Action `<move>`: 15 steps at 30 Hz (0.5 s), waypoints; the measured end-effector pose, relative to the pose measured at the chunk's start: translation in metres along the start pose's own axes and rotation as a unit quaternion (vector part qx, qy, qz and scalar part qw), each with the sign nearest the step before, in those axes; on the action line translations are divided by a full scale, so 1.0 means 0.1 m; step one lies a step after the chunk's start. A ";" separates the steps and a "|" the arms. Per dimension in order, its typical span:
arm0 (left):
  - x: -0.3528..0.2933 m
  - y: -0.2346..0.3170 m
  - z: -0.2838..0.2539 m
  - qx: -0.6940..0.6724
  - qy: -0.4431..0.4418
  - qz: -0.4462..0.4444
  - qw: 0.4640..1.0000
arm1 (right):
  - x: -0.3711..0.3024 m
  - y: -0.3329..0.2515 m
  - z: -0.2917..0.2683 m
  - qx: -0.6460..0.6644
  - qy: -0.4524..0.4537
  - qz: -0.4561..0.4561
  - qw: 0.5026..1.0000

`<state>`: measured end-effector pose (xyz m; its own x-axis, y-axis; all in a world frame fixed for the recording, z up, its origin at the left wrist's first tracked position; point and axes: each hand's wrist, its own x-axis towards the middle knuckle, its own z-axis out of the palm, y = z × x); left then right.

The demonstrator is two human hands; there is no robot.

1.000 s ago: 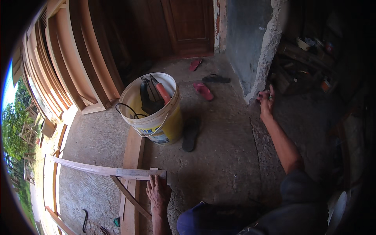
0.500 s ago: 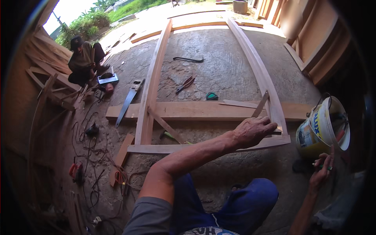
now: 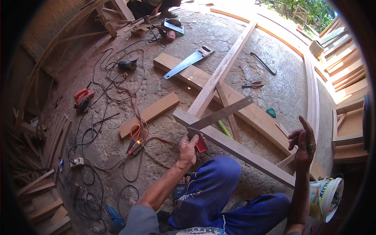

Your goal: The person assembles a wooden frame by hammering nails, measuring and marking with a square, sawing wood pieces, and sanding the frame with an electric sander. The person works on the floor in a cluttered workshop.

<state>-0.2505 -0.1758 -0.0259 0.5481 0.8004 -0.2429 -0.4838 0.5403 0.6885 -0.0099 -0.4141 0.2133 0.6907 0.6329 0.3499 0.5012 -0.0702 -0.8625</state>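
My left hand (image 3: 188,150) is closed around the red-edged stock of a try square (image 3: 225,113), at the near left corner of a wooden frame (image 3: 235,143). Its metal blade slants up and right across the corner, over the frame's inside. Raised above the frame's near right end, my right hand (image 3: 303,143) has its index finger stretched up and the others curled. A small green thing (image 3: 310,146) shows among those fingers, too small to name. A diagonal brace (image 3: 228,109) runs inside the corner.
A thick plank (image 3: 250,113) lies beneath the frame, with a handsaw (image 3: 190,62) on it. Pliers (image 3: 252,84), a pry bar (image 3: 263,63) and a green tape measure (image 3: 271,112) lie beyond. Left are cords, a red power tool (image 3: 83,100) and a board (image 3: 149,114). A bucket (image 3: 325,197) stands right.
The view has swung left. My left hand has moved with the try square from the frame's right corner to its left corner. My right hand has risen from beside the bucket.
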 end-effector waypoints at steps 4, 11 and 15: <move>0.07 -0.15 -0.19 -0.090 0.083 0.025 0.992 | 0.35 0.05 0.55 -0.013 -0.086 -0.002 0.996; 0.39 -0.35 -0.33 -0.014 0.156 0.033 0.987 | 0.55 0.21 1.33 -0.034 -0.177 0.027 0.983; 0.49 -0.20 -0.14 -0.011 0.169 -0.025 0.985 | 0.52 0.31 1.39 -0.054 -0.197 0.071 0.976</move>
<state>-0.2236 -0.1433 -0.0611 0.3144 0.8116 -0.4924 -0.4791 0.5835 0.6558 -0.0306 -0.2758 0.1537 0.5133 0.8572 0.0426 0.4810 -0.2462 -0.8414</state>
